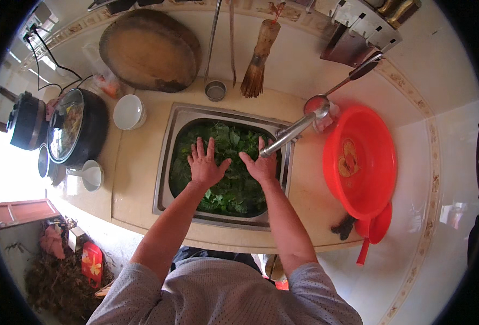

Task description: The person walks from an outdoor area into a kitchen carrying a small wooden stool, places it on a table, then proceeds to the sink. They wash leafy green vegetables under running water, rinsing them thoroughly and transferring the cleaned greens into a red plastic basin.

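Note:
Green leafy vegetables [227, 201] fill the basin of a stainless-steel sink [174, 109] set into the counter. My left hand [206, 164] rests palm down on the leaves left of the middle, its fingers spread. On the right side of the basin, my right hand [262, 164] also presses palm down with the thumb held apart. Neither hand grips anything. The metal faucet spout [290, 134] reaches over the right fingers and partly hides them. Water around the leaves is hard to make out.
Right of the sink lean a red plastic basin [371, 162] and a red dipper [381, 223]. A ladle [337, 87] hangs above the faucet. Behind stand a round wooden chopping board [150, 48] and a hanging bamboo brush [259, 61]. White bowls [128, 111] and a lidded electric pot [91, 126] sit left.

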`<state>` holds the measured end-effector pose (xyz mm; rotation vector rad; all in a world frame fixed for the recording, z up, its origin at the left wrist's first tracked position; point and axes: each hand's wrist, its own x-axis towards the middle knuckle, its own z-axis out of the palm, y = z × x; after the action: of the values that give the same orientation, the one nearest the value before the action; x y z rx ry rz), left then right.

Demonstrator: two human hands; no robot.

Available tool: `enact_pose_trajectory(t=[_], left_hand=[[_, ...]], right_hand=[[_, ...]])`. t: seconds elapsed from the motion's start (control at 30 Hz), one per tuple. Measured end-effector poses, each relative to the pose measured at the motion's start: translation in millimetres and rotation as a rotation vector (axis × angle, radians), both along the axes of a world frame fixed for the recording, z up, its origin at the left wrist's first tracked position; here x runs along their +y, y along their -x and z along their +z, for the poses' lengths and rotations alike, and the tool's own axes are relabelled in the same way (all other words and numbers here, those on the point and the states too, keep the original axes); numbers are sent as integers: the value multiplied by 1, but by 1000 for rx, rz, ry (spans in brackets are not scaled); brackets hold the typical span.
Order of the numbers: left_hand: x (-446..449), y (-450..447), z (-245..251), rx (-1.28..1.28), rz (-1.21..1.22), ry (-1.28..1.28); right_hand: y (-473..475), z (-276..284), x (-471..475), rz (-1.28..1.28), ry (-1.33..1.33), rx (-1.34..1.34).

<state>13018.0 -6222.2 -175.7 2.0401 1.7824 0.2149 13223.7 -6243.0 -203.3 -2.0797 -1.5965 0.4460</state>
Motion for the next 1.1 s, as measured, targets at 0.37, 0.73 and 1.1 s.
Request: enact_pose_trajectory(t=[0.37,0.73,1.1], left_hand=[[17,-12,-80,223,46,342],[65,7,-49,-1070,594,821],[35,-16,23,-1468,671,666]], right_hand=[[36,-132,4,-329,405,395],[19,-85,20,-144,414,1326],[64,73,42,-34,-99,655]])
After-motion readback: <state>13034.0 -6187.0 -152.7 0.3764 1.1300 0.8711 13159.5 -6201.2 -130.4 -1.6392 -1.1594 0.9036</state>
